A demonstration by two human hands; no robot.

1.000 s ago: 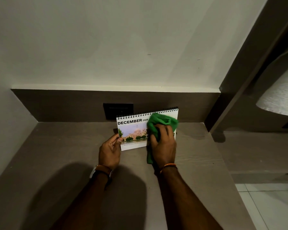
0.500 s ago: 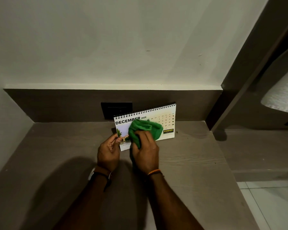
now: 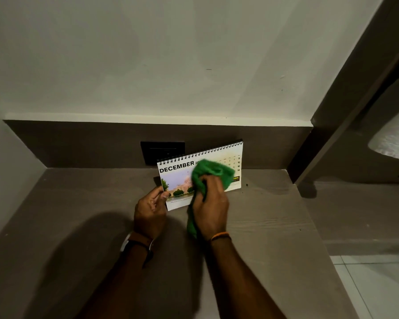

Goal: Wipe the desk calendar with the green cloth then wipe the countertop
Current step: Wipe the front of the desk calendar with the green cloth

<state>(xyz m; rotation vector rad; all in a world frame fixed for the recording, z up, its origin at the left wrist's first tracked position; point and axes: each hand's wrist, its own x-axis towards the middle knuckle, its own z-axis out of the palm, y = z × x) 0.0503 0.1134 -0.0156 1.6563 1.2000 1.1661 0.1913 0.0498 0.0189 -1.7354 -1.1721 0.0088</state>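
Left hand (image 3: 150, 211): pinched the desk calendar's (image 3: 177, 178) left edge.
Right hand (image 3: 211, 204): squeezed the green cloth (image 3: 213, 172), pressing it on the page.

The green cloth (image 3: 211, 174) and the right hand (image 3: 211, 204) cover the middle of the desk calendar (image 3: 177, 178), hiding the year after "DECEMBER", part of the photo and most of the date grid, whose visible numbers are too small and faint to read. The calendar hides the lower right of a dark wall plate (image 3: 162, 151) behind the bench's (image 3: 78, 215) back edge. At the right picture edge, a pale textured shape (image 3: 394, 143) is cut off and cannot be identified.
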